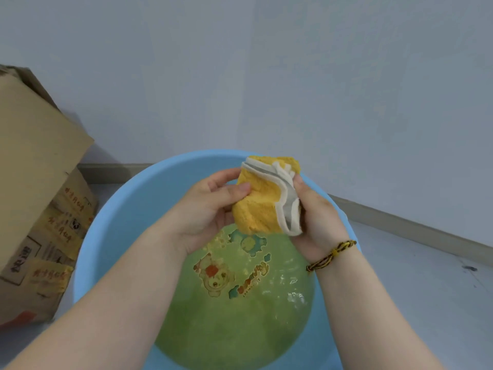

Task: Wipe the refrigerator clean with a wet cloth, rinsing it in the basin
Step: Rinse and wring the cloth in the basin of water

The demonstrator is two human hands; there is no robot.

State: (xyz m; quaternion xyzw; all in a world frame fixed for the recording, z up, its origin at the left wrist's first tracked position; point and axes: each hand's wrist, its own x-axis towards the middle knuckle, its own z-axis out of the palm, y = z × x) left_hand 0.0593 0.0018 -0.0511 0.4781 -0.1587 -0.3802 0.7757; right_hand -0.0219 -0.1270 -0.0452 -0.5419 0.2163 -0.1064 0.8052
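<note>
Yellow cloth (257,209) over blue basin (120,222)

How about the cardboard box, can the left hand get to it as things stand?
Probably yes, once it lets go: the left hand grips the yellow cloth with the right hand above the basin. The cardboard box stands beside the basin on that hand's side, nothing between them.

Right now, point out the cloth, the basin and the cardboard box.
cloth (256,209), head view, on its yellow face.
basin (128,214), head view, on its bare blue inner wall.
cardboard box (34,156), head view, on its plain top flap.
</note>
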